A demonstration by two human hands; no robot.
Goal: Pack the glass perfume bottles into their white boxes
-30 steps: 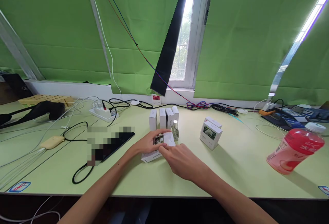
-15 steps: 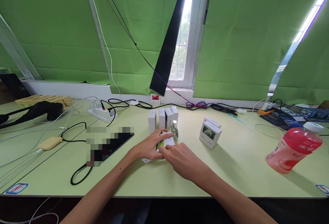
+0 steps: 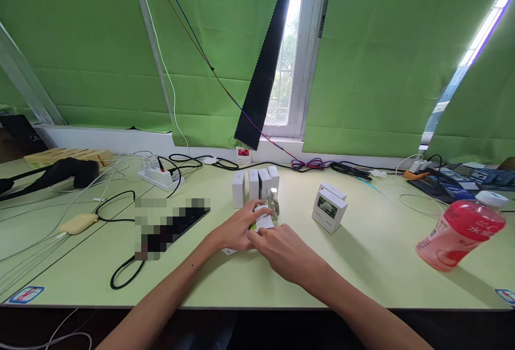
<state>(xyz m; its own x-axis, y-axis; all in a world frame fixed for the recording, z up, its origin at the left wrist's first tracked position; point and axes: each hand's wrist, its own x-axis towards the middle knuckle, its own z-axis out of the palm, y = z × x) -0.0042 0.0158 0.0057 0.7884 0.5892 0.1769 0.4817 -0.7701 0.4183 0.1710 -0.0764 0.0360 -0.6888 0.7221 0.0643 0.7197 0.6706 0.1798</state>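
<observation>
My left hand [image 3: 235, 229] lies over a small white box [image 3: 263, 221] flat on the green table [image 3: 362, 269], its fingers spread across the top. My right hand [image 3: 285, 251] meets it from the right, fingertips on the box's near edge. A small glass bottle with a silver cap [image 3: 274, 202] stands just behind the box. Behind that is a row of several upright white boxes [image 3: 254, 184]. Two stacked white boxes with a flower picture [image 3: 329, 208] sit to the right.
A tilted red drink bottle [image 3: 458, 237] stands at the right. A dark tablet [image 3: 179, 224] with a black cable [image 3: 120, 280] lies left of my hands. A white power strip [image 3: 161, 176], many cables and a black object [image 3: 66, 170] fill the back left.
My left hand has slid forward over the white box, covering the picture that showed a second ago. The right hand has stayed at the box's near edge.
</observation>
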